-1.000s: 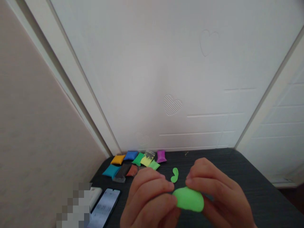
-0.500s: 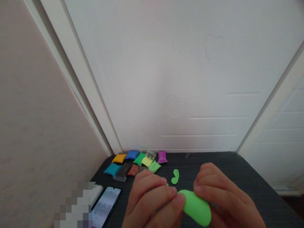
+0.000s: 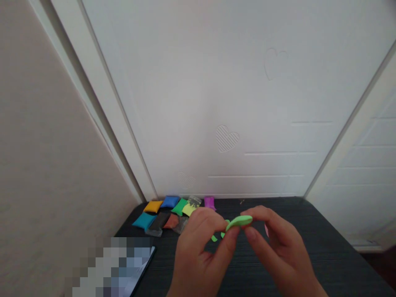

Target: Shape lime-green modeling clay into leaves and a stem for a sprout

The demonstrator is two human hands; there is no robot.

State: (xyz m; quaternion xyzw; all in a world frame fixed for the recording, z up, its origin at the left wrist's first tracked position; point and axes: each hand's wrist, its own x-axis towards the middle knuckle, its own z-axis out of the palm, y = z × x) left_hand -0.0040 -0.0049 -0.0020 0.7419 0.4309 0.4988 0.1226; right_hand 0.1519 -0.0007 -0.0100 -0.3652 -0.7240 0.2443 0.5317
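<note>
We grip the green clay point(image 3: 239, 222) with our left hand point(image 3: 199, 245) and right hand point(image 3: 280, 251), fingertips pinching each end, above the table point(image 3: 324, 243).

Beyond the dark, round-cornered tabletop point(image 3: 324, 243) with its fine grain, I see a white panel point(image 3: 173, 103) bearing embossed hearts point(image 3: 227, 139) and horizontal grooves point(image 3: 269, 153). A beige wall point(image 3: 46, 165) fills the left of my view. Soft, diffuse light washes the panel.

You have dim, soft, greyish light, palest across the middle of the white panel point(image 3: 192, 90) and sinking into the dark table point(image 3: 334, 251). Mosaic blocks hide part of the phone point(image 3: 144, 267); fine detail smears slightly, panel edges slant outward.
</note>
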